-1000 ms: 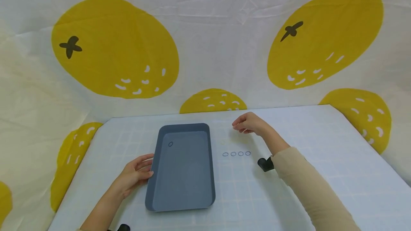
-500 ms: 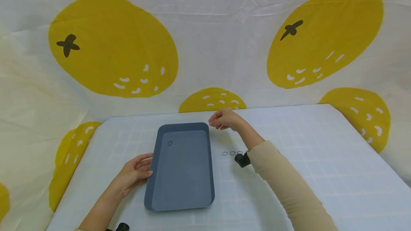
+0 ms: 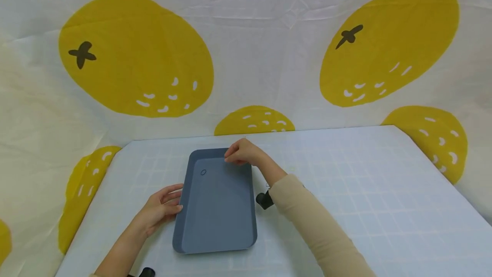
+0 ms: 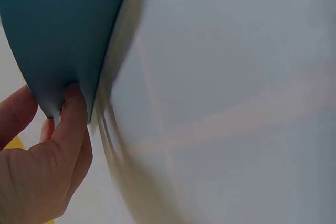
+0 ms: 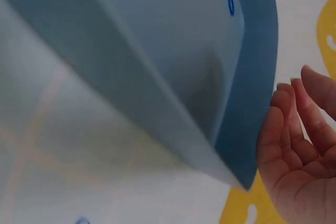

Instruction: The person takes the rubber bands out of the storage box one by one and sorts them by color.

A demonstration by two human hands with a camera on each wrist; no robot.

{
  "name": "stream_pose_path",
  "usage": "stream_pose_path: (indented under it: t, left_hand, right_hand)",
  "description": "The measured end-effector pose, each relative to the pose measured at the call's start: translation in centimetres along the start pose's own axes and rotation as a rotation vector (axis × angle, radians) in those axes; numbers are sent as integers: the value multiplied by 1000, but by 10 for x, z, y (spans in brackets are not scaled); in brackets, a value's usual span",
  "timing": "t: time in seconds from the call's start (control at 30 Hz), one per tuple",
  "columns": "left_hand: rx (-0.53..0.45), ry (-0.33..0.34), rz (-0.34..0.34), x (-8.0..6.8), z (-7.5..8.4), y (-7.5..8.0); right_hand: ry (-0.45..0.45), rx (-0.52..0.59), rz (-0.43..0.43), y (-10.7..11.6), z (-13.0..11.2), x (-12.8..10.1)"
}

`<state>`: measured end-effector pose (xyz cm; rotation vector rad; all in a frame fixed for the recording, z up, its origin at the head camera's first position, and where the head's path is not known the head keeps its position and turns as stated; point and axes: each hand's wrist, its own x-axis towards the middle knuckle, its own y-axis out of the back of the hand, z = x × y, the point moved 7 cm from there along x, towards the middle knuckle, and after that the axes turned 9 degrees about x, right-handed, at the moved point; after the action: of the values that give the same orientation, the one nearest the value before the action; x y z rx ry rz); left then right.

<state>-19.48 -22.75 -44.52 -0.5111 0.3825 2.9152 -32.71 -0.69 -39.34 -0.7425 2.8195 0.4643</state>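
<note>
A blue-grey rectangular tray (image 3: 215, 208) lies on the table. My left hand (image 3: 159, 208) holds its left side, thumb at the rim and fingers against the outer wall; the left wrist view shows those fingers (image 4: 73, 103) on the tray wall (image 4: 58, 30). Over the tray's far right corner is my right hand (image 3: 244, 153), fingertips drawn together. In the right wrist view, thumb and fingers of the right hand (image 5: 299, 145) come near each other beside the tray wall; whether something small is between them is unclear. Inside the tray lies a thin blue ring (image 3: 203, 172).
Right of the tray, part of another blue ring (image 5: 82, 221) shows on the table; my right sleeve (image 3: 303, 213) covers that area in the head view. A pale checked cloth (image 3: 384, 183) covers the table. Behind hangs a white sheet (image 3: 265, 54) with yellow fruit prints.
My right hand has moved left from the table to above the tray's far right corner. Its forearm now hides most of the ring row. My left hand and the tray stay put.
</note>
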Motion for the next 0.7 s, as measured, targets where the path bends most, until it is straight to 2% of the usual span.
stream_pose_path:
  t: [0.2, 0.33, 0.57, 0.7]
  left_hand:
    - [3, 3, 5, 2, 1, 2]
    - [3, 6, 0, 2, 0, 1]
    - [-11, -2, -4, 0, 0, 0]
    - [-18, 2, -11, -1, 0, 0]
  right_hand:
    - [2, -16, -37, -27, 3, 11]
    - [16, -38, -25, -42, 6, 15]
    - [117, -66, 119, -62, 13, 25]
    - [167, -220, 194, -70, 15, 30]
